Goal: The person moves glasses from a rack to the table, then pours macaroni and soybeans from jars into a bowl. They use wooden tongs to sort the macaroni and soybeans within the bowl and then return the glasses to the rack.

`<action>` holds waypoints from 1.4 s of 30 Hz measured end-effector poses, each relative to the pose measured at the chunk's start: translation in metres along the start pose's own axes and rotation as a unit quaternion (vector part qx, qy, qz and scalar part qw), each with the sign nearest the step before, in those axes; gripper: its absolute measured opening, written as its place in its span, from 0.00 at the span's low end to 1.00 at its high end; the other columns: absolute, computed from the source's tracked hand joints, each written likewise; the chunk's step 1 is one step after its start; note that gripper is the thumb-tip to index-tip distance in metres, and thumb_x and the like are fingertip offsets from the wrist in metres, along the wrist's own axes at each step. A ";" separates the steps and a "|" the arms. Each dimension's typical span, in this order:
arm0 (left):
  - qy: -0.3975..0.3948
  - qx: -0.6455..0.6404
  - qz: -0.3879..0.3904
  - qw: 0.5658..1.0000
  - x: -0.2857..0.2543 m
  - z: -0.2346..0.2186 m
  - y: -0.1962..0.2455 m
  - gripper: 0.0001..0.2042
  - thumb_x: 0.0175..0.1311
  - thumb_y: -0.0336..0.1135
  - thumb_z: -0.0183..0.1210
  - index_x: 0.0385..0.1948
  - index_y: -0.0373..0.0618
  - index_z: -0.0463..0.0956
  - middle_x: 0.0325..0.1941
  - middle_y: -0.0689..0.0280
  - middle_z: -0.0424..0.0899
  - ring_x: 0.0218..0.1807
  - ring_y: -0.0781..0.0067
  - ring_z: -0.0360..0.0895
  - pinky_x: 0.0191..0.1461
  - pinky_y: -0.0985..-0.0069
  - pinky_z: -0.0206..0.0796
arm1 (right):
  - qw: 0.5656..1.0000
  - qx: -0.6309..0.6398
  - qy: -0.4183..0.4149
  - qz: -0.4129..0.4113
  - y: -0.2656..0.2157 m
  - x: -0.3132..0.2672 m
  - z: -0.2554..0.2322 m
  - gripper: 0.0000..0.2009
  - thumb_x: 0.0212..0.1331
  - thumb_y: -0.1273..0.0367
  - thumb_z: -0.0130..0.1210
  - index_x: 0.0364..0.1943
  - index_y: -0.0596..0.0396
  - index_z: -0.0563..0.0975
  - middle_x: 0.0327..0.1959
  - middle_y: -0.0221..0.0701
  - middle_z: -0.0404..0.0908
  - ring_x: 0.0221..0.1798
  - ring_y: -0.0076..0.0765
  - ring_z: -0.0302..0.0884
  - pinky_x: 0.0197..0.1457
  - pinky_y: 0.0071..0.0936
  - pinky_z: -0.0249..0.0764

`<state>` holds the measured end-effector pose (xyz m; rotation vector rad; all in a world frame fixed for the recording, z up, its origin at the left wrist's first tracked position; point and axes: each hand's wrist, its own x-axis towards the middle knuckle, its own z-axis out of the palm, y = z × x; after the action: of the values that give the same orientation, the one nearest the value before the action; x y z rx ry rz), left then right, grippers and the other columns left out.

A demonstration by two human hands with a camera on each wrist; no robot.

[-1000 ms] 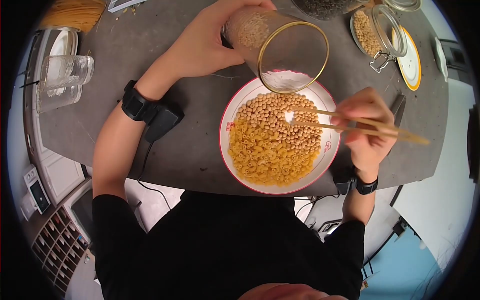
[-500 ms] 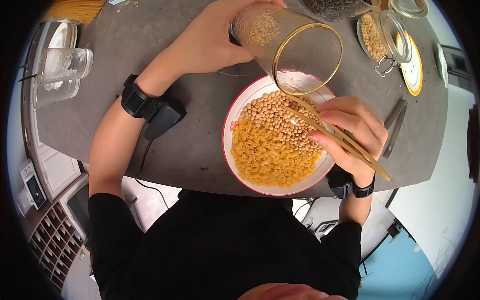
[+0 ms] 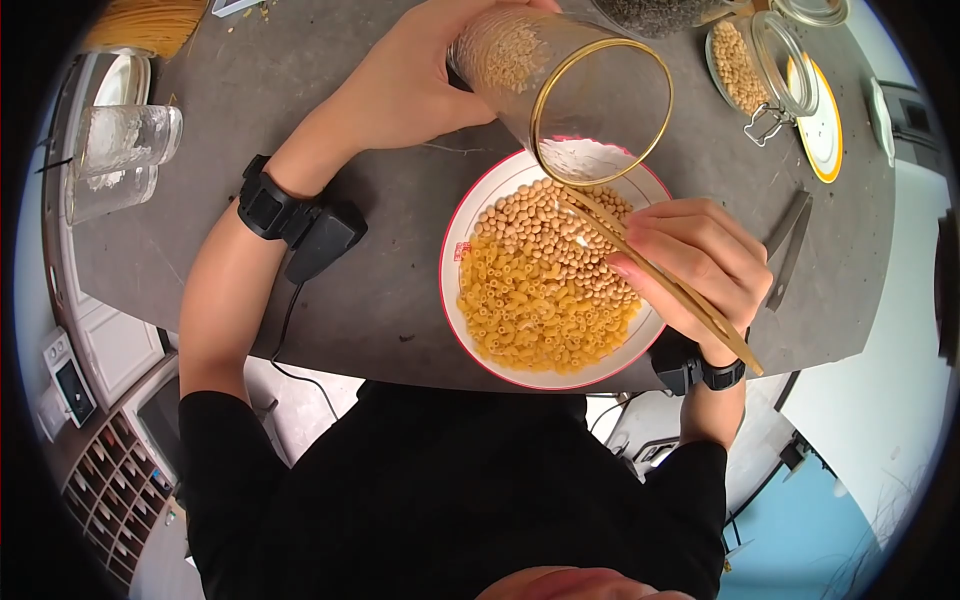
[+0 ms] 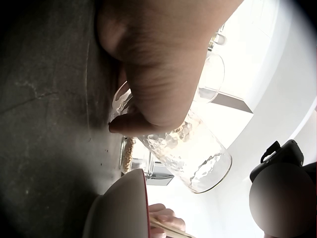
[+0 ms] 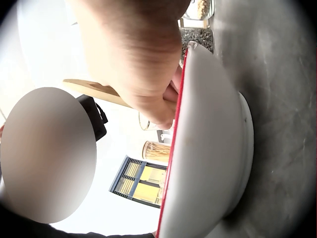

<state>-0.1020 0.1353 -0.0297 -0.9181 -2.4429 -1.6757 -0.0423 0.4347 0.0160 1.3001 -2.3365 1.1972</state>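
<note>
My left hand (image 3: 405, 90) grips a clear, gold-rimmed glass (image 3: 555, 75), tilted with its mouth toward the bowl. Pale beans (image 3: 512, 58) lie near the glass's base. Below the mouth stands a white bowl with a red rim (image 3: 446, 300). Inside it, round tan soybeans (image 3: 525, 222) fill the far part and yellow macaroni (image 3: 540, 315) the near part. My right hand (image 3: 700, 262) holds wooden chopsticks (image 3: 668, 283) over the bowl's right side, tips close over the soybeans. In the right wrist view, the bowl's wall (image 5: 208, 134) hides the tips.
An open clip-top jar of beans (image 3: 738, 70) and a yellow-rimmed plate (image 3: 825, 140) are at the back right. Metal tongs (image 3: 792, 250) lie right of my right hand. A jar with dark contents (image 3: 650, 12) stands behind the glass. Drinking glasses (image 3: 125, 140) stand at the left.
The chopsticks have gone from spread apart and pointing left to nearly together, slanting toward the far left. My right hand has turned over and moved left. The glass has shifted slightly right.
</note>
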 end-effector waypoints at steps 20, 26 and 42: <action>0.004 0.004 -0.032 0.999 -0.008 0.005 0.000 0.33 0.54 0.35 0.77 0.64 0.47 0.72 0.63 0.67 0.78 0.64 0.73 0.75 0.68 0.72 0.66 | 0.986 0.043 0.137 -0.088 -0.002 -0.022 -0.021 0.21 0.54 0.61 0.74 0.47 0.54 0.79 0.39 0.40 0.85 0.36 0.46 0.86 0.36 0.34 0.85; -0.009 0.075 0.057 0.996 -0.003 0.003 -0.001 0.32 0.54 0.35 0.76 0.63 0.47 0.73 0.63 0.66 0.77 0.66 0.70 0.74 0.69 0.71 0.65 | 0.991 -0.003 0.104 -0.080 -0.007 0.000 -0.011 0.22 0.55 0.59 0.74 0.45 0.59 0.79 0.38 0.41 0.85 0.38 0.49 0.86 0.39 0.37 0.85; 0.031 0.076 0.032 0.996 0.000 0.002 0.011 0.28 0.50 0.24 0.68 0.58 0.43 0.75 0.60 0.55 0.77 0.65 0.55 0.73 0.69 0.63 0.63 | 0.999 -0.013 0.012 -0.036 0.006 0.001 -0.006 0.14 0.44 0.69 0.77 0.31 0.58 0.82 0.24 0.33 0.81 0.25 0.41 0.81 0.29 0.31 0.79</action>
<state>-0.0964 0.1394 -0.0210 -0.9010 -2.4320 -1.4535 -0.0488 0.4402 0.0176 1.3425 -2.2599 1.1506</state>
